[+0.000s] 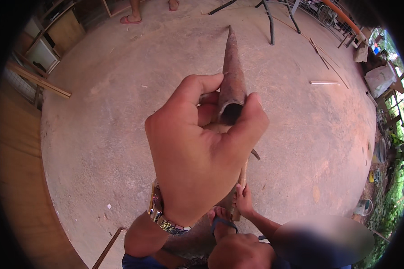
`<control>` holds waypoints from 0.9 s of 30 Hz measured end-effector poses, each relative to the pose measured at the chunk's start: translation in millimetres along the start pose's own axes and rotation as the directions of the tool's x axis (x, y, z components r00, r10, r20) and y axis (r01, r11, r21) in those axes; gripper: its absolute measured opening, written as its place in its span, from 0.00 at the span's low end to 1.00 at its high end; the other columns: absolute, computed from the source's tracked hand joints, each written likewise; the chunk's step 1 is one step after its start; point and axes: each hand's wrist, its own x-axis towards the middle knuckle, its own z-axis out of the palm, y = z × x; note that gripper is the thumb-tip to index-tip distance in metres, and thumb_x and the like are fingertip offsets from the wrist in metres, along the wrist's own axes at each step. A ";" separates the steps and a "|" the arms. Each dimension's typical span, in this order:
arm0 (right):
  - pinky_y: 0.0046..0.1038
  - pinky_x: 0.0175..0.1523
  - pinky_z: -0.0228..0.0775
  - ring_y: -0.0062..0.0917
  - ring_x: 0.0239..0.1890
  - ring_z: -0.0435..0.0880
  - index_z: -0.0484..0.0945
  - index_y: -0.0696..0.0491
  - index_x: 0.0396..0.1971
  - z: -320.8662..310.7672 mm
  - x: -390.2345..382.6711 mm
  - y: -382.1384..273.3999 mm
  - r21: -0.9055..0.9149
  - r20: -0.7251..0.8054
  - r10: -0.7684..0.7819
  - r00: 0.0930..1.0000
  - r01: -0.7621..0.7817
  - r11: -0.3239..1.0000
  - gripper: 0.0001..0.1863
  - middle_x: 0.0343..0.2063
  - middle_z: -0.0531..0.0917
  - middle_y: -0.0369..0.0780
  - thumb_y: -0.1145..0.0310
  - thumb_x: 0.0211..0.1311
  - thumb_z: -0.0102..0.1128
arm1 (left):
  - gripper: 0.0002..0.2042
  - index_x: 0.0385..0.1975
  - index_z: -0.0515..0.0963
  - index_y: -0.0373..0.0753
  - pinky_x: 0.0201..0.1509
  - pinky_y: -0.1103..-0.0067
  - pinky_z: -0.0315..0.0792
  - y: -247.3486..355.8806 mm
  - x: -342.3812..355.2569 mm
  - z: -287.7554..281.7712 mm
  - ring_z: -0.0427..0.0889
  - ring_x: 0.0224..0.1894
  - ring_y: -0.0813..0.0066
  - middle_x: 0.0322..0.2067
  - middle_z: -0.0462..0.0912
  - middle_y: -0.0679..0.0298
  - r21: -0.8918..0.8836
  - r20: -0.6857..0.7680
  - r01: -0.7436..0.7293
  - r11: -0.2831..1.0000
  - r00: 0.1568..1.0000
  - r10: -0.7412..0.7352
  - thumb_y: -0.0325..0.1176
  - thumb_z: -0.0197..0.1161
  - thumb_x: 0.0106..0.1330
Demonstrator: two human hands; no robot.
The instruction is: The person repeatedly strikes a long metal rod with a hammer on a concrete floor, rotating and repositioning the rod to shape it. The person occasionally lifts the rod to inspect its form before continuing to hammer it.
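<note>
A rusty, hollow metal cone [233, 85] is pinched between the thumb and fingers of my left hand [197, 139], which is raised in the middle of the view. Its open end faces me and its narrow tip points away. Lower down, my right hand [243, 200] grips the wooden handle of what looks like a claw hammer [243, 174]. One curved dark prong shows past my left hand, which hides the rest of the head. The handle's lower end is beside my sandalled foot [223, 226]. A metal-banded watch [161, 215] is on my left wrist.
Another person's feet in red slippers [131, 19] stand at the far left on the concrete floor [107, 116]. Dark metal legs [270, 24] and thin sticks [321, 53] are at the far right. A wooden panel [18, 179] borders the left; a whitish bag [381, 80] lies right.
</note>
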 end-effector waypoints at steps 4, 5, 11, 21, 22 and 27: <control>0.24 0.20 0.63 0.15 0.17 0.68 0.60 0.46 0.42 1.2 2.1 0.7 0.003 0.000 0.008 1.000 -0.008 1.000 0.16 0.22 0.69 0.31 0.51 0.82 0.51 | 0.13 0.47 0.82 0.25 0.33 0.81 0.82 3.9 7.6 -15.8 0.87 0.27 0.76 0.29 0.86 0.60 0.027 -0.059 0.026 0.999 0.998 -0.024 0.30 0.68 0.73; 0.24 0.20 0.63 0.15 0.17 0.68 0.60 0.46 0.42 1.1 2.0 1.0 0.002 -0.018 0.030 0.999 -0.030 1.000 0.16 0.22 0.69 0.31 0.51 0.82 0.51 | 0.13 0.47 0.82 0.25 0.33 0.81 0.82 3.9 8.5 -18.8 0.87 0.27 0.75 0.28 0.86 0.60 0.041 -0.072 0.024 0.999 0.997 -0.021 0.31 0.67 0.74; 0.24 0.21 0.64 0.15 0.17 0.68 0.61 0.47 0.42 -5.3 2.5 2.8 -0.032 0.023 -0.054 0.998 0.055 0.998 0.16 0.22 0.69 0.31 0.52 0.82 0.51 | 0.14 0.53 0.80 0.26 0.42 0.77 0.82 -8.7 1.7 -73.1 0.88 0.33 0.73 0.33 0.86 0.58 0.169 -0.109 0.122 0.978 0.989 -0.104 0.33 0.62 0.78; 0.27 0.24 0.68 0.17 0.20 0.75 0.65 0.54 0.41 -11.9 4.0 -7.2 -0.491 0.048 -0.295 0.954 0.279 0.825 0.16 0.20 0.74 0.33 0.55 0.83 0.50 | 0.12 0.52 0.81 0.33 0.48 0.67 0.79 -222.0 -8.4 -322.2 0.87 0.41 0.46 0.41 0.86 0.45 0.890 -0.131 0.217 0.401 0.964 -0.232 0.26 0.64 0.71; 0.27 0.24 0.68 0.17 0.20 0.75 0.65 0.55 0.41 -7.8 3.5 -13.1 -0.477 0.074 -0.299 0.951 0.297 0.827 0.16 0.20 0.75 0.33 0.56 0.83 0.50 | 0.12 0.52 0.81 0.33 0.49 0.65 0.78 -253.0 -11.8 -336.4 0.86 0.42 0.45 0.42 0.86 0.45 0.905 -0.101 0.169 0.390 0.977 -0.190 0.26 0.65 0.71; 0.30 0.25 0.69 0.22 0.19 0.77 0.68 0.56 0.46 33.1 14.6 -63.1 -0.497 0.220 -0.333 0.917 0.399 0.771 0.15 0.19 0.77 0.38 0.58 0.83 0.49 | 0.15 0.52 0.82 0.32 0.53 0.58 0.78 -359.3 -20.1 -378.5 0.83 0.50 0.41 0.44 0.83 0.44 0.931 -0.140 0.192 0.311 0.973 -0.182 0.26 0.68 0.67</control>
